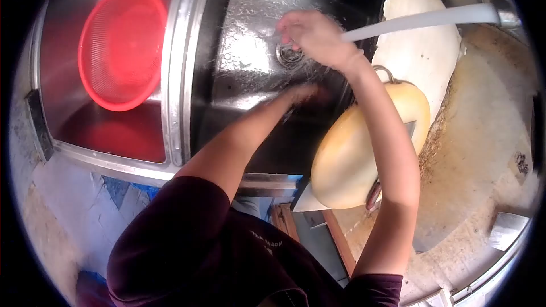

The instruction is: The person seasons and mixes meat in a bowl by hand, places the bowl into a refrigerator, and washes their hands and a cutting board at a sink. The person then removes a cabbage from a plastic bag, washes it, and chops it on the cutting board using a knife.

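At twelve to one o'clock, over the wet steel basin (244,23), both my hands, blurred. Right hand (309,35) just off one o'clock from the drain (290,55), fingers half bent; palm hidden, can't tell if it grips anything. Left hand (307,95) at about five o'clock from the drain, dark and smeared; can't tell if it's curled or spread. White tube (421,25) comes in from two o'clock, tip hidden by my right hand; touching or not, can't tell. Water streaks (313,69) between my hands.

Risks. Splash: water could bounce off my fingers onto the yellow board (341,159) at half past three, since it sits right by the basin's edge. Knock: my right forearm (392,142) crosses above that board, and what looks like a knife (372,195) lies there partly covered by the arm; a low elbow could catch it, gap can't be judged from this angle. Swing: the tube looks unsupported past its metal fitting (506,12), so a wrist bump could send the flow off target. Red basket (128,45) at ten o'clock, in the next basin (62,40) past the metal divider (185,51), well apart; stray spray only.
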`<action>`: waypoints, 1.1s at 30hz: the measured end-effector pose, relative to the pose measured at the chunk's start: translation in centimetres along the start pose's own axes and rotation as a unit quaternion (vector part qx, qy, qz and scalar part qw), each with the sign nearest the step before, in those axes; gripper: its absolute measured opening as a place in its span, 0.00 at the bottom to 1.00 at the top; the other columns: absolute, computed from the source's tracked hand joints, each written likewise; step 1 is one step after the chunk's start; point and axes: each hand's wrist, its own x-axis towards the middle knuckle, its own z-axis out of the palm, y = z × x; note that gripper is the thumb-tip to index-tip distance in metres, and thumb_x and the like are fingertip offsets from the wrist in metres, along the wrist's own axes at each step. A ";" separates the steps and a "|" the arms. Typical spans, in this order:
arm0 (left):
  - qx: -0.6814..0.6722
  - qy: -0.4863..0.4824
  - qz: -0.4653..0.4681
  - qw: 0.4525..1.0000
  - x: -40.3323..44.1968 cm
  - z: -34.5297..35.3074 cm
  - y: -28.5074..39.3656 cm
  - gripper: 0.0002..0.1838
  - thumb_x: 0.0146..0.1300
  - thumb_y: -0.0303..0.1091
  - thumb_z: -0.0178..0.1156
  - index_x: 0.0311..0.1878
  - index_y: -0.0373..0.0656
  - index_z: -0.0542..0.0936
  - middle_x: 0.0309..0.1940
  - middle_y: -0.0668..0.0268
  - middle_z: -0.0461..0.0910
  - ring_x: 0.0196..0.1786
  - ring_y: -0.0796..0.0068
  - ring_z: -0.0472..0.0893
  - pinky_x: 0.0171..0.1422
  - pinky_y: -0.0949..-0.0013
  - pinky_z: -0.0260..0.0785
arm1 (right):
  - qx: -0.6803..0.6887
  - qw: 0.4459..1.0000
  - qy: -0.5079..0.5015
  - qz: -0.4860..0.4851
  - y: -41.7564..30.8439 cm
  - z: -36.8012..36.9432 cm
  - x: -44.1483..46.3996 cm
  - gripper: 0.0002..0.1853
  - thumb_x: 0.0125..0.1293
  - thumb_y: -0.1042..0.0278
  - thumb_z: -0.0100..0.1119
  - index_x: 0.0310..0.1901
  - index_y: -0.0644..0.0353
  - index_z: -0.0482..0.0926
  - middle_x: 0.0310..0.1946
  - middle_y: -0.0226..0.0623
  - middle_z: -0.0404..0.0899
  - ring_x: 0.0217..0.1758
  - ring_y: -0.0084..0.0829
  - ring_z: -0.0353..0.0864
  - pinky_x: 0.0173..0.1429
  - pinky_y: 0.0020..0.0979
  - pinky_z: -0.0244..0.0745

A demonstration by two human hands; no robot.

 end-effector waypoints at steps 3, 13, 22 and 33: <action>0.312 -0.120 0.039 0.942 -4.6 -1.0 -4.4 0.18 0.60 0.48 0.52 0.48 0.49 0.78 0.41 0.65 0.79 0.41 0.70 0.77 0.42 0.61 0.69 | 0.044 0.997 -0.032 0.055 -0.8 -0.8 0.6 0.10 0.57 0.72 0.50 0.39 0.65 0.77 0.30 0.35 0.79 0.33 0.25 0.77 0.41 0.25 0.72; 0.137 -0.095 -0.269 0.949 -12.1 -1.0 3.9 0.19 0.62 0.50 0.47 0.36 0.44 0.77 0.29 0.65 0.78 0.33 0.71 0.78 0.34 0.66 0.70 | 0.122 0.991 0.011 0.055 -1.1 3.0 -2.9 0.07 0.58 0.79 0.47 0.33 0.64 0.76 0.28 0.33 0.77 0.32 0.22 0.74 0.39 0.22 0.69; -0.083 -0.057 -0.074 0.992 -7.9 -9.4 -0.9 0.21 0.58 0.52 0.53 0.43 0.43 0.77 0.34 0.63 0.79 0.38 0.71 0.78 0.43 0.65 0.70 | -0.070 0.996 0.048 0.008 -1.6 0.6 -3.5 0.08 0.59 0.73 0.49 0.36 0.65 0.76 0.32 0.41 0.80 0.36 0.31 0.78 0.44 0.29 0.71; 0.127 0.333 0.101 0.929 0.9 -11.3 8.9 0.17 0.55 0.37 0.57 0.47 0.40 0.75 0.34 0.63 0.78 0.40 0.68 0.78 0.43 0.61 0.72 | 0.251 0.903 0.330 0.108 -0.4 3.7 -4.2 0.29 0.56 0.61 0.62 0.56 0.67 0.65 0.48 0.43 0.73 0.54 0.31 0.71 0.56 0.29 0.67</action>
